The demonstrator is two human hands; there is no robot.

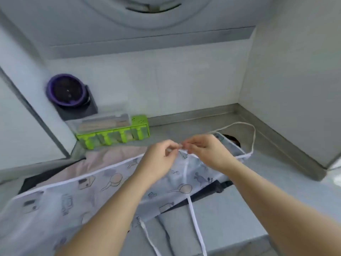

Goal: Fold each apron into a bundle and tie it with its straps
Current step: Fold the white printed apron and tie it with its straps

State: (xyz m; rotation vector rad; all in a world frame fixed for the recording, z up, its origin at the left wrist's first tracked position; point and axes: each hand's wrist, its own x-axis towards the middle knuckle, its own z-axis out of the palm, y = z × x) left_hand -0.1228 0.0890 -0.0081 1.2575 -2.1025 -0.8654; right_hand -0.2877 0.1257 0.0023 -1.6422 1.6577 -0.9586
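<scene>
A translucent white apron (73,196) printed with kitchen-utensil drawings lies spread across the grey counter. My left hand (158,159) and my right hand (204,154) meet at its far edge, and both pinch the white hem between their fingertips. The neck loop (253,133) curves off to the right on the counter. Two white waist straps (195,226) trail toward the near edge. A pinkish apron (103,159) lies under the printed one, with dark cloth (29,182) beneath it at the left.
A green compartment organiser (114,135) with a clear box of sticks on top stands at the back left. Behind it is a purple-rimmed round container (67,90) on a grey base. Walls close the counter's back and right side.
</scene>
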